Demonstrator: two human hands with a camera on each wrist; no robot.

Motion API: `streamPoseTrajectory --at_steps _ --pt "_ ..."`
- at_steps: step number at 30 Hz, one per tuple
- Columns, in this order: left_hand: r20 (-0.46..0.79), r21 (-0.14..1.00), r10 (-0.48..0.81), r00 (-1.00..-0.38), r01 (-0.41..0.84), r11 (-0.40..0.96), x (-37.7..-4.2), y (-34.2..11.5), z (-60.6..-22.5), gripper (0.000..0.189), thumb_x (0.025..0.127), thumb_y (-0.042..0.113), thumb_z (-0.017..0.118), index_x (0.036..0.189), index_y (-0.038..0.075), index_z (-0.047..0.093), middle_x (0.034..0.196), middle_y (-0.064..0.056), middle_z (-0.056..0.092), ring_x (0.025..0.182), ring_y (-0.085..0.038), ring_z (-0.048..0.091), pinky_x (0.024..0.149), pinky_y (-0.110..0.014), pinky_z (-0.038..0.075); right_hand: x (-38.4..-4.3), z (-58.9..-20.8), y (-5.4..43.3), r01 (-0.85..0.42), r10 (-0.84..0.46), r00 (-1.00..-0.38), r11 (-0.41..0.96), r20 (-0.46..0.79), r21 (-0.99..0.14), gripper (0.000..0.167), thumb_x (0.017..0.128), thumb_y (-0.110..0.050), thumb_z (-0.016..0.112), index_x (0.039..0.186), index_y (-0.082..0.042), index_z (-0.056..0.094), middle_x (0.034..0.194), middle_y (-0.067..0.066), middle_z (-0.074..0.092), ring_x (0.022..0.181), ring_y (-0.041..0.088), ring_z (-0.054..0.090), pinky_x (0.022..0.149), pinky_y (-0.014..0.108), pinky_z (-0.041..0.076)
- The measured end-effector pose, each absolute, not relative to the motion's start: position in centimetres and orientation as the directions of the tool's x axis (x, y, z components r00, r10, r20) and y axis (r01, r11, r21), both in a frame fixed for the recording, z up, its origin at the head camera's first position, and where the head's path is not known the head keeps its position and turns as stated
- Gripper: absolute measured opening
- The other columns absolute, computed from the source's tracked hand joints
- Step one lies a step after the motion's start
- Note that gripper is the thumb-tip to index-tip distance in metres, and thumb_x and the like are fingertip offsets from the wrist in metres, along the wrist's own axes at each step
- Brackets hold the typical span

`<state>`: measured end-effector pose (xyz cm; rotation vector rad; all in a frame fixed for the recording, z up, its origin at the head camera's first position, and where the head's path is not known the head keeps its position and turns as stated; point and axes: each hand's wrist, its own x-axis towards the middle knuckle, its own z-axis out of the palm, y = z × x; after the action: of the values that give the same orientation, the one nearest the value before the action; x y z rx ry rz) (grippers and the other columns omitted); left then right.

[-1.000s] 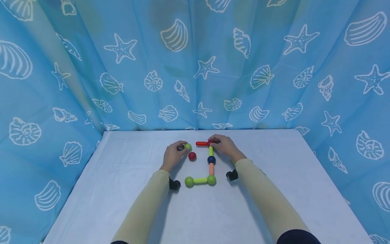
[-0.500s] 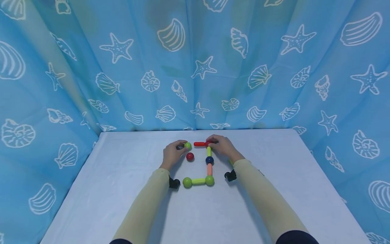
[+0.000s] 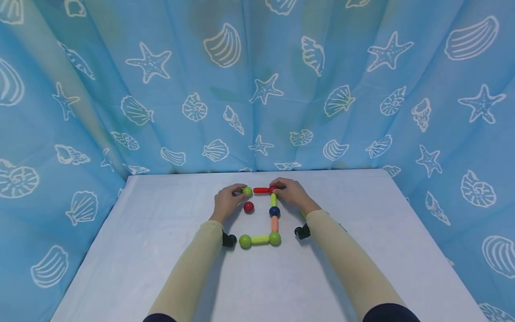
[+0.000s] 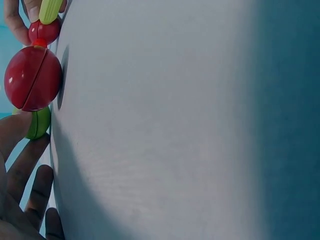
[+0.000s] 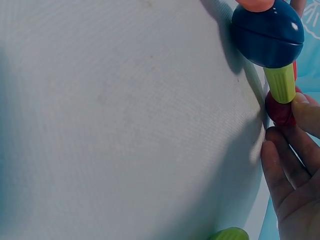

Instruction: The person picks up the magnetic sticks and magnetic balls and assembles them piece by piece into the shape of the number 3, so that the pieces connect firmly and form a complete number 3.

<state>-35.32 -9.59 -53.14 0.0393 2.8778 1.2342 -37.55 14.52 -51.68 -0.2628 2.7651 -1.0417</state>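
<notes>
At the far side of the table my left hand pinches a green ball between thumb and fingers. My right hand grips a red ball at the corner of a joined chain. From that ball a red rod points left, its free end almost at the green ball; whether they touch I cannot tell. Toward me run a yellow-green rod, a navy ball and a salmon rod. A green corner ball, lime rod and green end ball close the near side.
A loose red ball lies inside the chain's outline, near my left fingers. Partly hidden by my right forearm is a green piece. A blue shell-print curtain stands behind the white table.
The gap between the green ball in my left hand and the red rod's free end has narrowed to almost nothing. Both hands keep their holds. The head view has shifted slightly.
</notes>
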Motion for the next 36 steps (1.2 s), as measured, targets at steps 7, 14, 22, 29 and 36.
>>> streamPoseTrajectory --at_steps 7,14,22,29,36 --pt "0.013 0.719 0.031 -0.999 0.031 0.695 -35.41 -9.44 -53.09 0.035 0.094 0.028 0.074 0.129 0.024 0.070 0.123 -0.002 0.071 0.112 -0.025 0.062 0.107 -0.054 0.035 -37.61 -51.62 14.44 -0.104 -0.225 -0.969 0.741 -0.099 -0.663 0.028 0.101 -0.020 0.065 0.129 -0.022 0.066 0.131 0.004 0.065 0.128 0.027 0.055 0.111 0.048 0.042" --pt "0.010 0.731 0.027 -1.000 0.026 0.682 -35.42 -9.37 -53.25 0.036 0.095 0.028 0.074 0.130 0.024 0.069 0.124 -0.002 0.070 0.112 -0.025 0.061 0.108 -0.055 0.034 -37.53 -51.50 14.42 -0.102 -0.222 -0.970 0.740 -0.099 -0.665 0.028 0.101 -0.019 0.065 0.129 -0.021 0.066 0.130 0.004 0.066 0.127 0.027 0.055 0.110 0.047 0.042" --pt "-0.023 0.765 0.033 -0.999 0.004 0.644 -35.49 -9.44 -53.28 0.038 0.095 0.031 0.073 0.133 0.025 0.068 0.128 -0.003 0.068 0.118 -0.026 0.061 0.111 -0.058 0.031 -37.48 -51.40 14.50 -0.116 -0.223 -0.971 0.749 -0.083 -0.652 0.029 0.101 -0.020 0.065 0.130 -0.020 0.065 0.131 0.005 0.065 0.129 0.028 0.055 0.111 0.047 0.041" --pt "-0.024 0.769 0.026 -0.999 -0.001 0.640 -35.59 -9.34 -53.20 0.038 0.096 0.032 0.072 0.132 0.024 0.068 0.130 -0.003 0.068 0.122 -0.026 0.060 0.113 -0.059 0.027 -37.29 -51.42 14.43 -0.108 -0.216 -0.972 0.750 -0.088 -0.652 0.030 0.101 -0.019 0.065 0.131 -0.020 0.065 0.132 0.006 0.065 0.130 0.028 0.055 0.111 0.048 0.041" --pt "-0.030 0.767 0.024 -0.999 -0.007 0.641 -35.48 -9.36 -53.04 0.036 0.096 0.031 0.072 0.131 0.024 0.069 0.128 -0.004 0.069 0.121 -0.027 0.059 0.113 -0.059 0.026 -37.13 -51.84 14.50 -0.110 -0.212 -0.975 0.740 -0.075 -0.664 0.031 0.100 -0.019 0.066 0.131 -0.021 0.066 0.130 0.005 0.066 0.128 0.028 0.056 0.111 0.048 0.042"
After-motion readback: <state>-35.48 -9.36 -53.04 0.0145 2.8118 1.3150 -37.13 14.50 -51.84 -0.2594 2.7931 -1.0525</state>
